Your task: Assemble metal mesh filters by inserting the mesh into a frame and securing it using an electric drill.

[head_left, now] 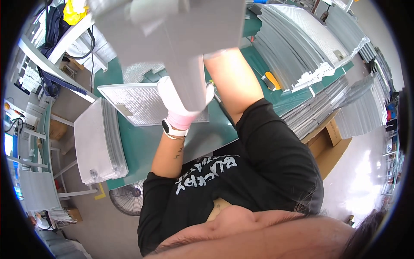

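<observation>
a gloved left hand point(177, 101) in a white and pink work glove is raised up toward the camera, gripping the lower edge of a large pale grey sheet point(172, 39) that fills the top middle of the view. the fingers are closed around the sheet's edge. a watch with a white strap sits on that wrist, and the bare forearm runs down to a black sleeve. the right forearm point(235, 82) also reaches up behind the same sheet; the right hand is hidden by it, so its grip cannot be told.

below the hands lies a green counter point(142, 142). a flat metal mesh panel point(138, 103) rests on it, just under the left hand. at the counter's near left corner stands a tall stack of similar grey panels point(99, 142), reaching right to the edge. a bare green strip lies between that stack and the person's body. toward the far right edge, long fanned stacks of silver panels point(293, 47) crowd the counter, and a yellow-handled cutter point(271, 80) lies beside them.

an open brown cardboard box point(330, 142) sits by the counter's right side. a round floor fan point(127, 198) stands on the floor by the near left corner. white frames and racks line the far left.
</observation>
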Motion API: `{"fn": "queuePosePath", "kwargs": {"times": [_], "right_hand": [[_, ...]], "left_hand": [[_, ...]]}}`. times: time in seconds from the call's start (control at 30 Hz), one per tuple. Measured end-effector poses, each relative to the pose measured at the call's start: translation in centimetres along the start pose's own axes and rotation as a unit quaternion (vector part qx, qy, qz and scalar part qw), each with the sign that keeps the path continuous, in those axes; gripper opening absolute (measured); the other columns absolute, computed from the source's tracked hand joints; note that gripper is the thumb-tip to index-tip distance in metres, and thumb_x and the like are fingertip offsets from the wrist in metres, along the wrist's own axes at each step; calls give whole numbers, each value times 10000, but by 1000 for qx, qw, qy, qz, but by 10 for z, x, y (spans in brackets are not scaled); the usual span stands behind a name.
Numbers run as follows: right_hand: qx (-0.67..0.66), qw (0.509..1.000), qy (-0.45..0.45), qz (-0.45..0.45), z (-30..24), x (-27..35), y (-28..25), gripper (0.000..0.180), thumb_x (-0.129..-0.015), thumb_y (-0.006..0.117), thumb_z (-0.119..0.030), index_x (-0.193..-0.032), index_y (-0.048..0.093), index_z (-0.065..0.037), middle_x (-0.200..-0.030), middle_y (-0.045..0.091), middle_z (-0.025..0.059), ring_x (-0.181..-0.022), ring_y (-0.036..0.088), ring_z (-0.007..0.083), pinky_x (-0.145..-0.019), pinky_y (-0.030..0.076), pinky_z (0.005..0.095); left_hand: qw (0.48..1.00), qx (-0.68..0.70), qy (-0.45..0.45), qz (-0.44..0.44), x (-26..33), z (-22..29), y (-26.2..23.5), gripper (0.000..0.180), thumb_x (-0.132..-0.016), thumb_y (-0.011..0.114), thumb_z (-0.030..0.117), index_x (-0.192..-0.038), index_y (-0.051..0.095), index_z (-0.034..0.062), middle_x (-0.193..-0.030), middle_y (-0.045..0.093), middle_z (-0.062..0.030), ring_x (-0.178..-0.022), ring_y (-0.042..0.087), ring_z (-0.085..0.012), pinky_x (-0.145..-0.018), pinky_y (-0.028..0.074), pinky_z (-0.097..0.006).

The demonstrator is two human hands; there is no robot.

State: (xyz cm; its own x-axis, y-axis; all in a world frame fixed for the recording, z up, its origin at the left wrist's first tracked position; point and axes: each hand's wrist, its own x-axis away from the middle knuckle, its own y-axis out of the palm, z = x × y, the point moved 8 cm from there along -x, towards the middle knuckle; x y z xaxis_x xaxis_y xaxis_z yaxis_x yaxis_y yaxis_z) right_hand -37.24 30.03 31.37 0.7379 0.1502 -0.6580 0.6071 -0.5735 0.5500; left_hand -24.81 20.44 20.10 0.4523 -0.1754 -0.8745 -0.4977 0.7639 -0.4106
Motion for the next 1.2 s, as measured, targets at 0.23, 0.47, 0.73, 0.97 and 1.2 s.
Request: {"fn": "queuePosePath", "kwargs": {"times": [0.23, 0.47, 0.73, 0.97, 1.2], "right_hand": [[-67, 994, -89, 2, -82, -13, 41, 310, -930, 586, -218, -1176, 610, -31, -1052, 700, 101, -945, 678, 227, -868, 543, 348], [-3, 999, -32, -38, -107, 17, 55, 264, -931, 629, -286, -1093, 608, -78, -833, 664, 81, -677, 640, 156, -597, 541, 279], [108, 994, -5, 29, -72, 45, 56, 199, -929, 610, -264, -1008, 565, -87, -712, 543, 43, -595, 530, 141, -507, 438, 236], [143, 984, -7, 107, -68, 70, 33, 239, -919, 605, -307, -917, 545, -76, -701, 547, 50, -597, 533, 149, -498, 422, 239], [201, 977, -26, 70, -64, 86, 46, 245, -952, 552, -288, -966, 467, -58, -747, 521, 72, -568, 496, 115, -470, 405, 240]], "left_hand": [[993, -37, 109, 37, -5, 30, -39, 205, -654, 805, 265, -738, 643, 172, -651, 542, 28, -633, 524, -218, -620, 375, -381], [977, 1, 83, -197, 60, 71, -85, 363, -655, 790, 273, -595, 443, 182, -574, 428, -2, -545, 488, -222, -550, 335, -389], [896, -11, 61, -439, 334, 0, -91, 39, -732, 617, 161, -755, 647, 154, -660, 559, -8, -657, 598, -214, -632, 493, -351], [936, -307, -27, -170, 130, -22, -127, 602, -706, 736, 328, -1224, 563, 76, -1112, 575, -131, -948, 553, -302, -853, 425, -464], [952, -115, -43, -282, 101, 6, -45, 271, -750, 683, 272, -940, 615, 91, -729, 565, -91, -695, 568, -305, -692, 410, -457]]}}
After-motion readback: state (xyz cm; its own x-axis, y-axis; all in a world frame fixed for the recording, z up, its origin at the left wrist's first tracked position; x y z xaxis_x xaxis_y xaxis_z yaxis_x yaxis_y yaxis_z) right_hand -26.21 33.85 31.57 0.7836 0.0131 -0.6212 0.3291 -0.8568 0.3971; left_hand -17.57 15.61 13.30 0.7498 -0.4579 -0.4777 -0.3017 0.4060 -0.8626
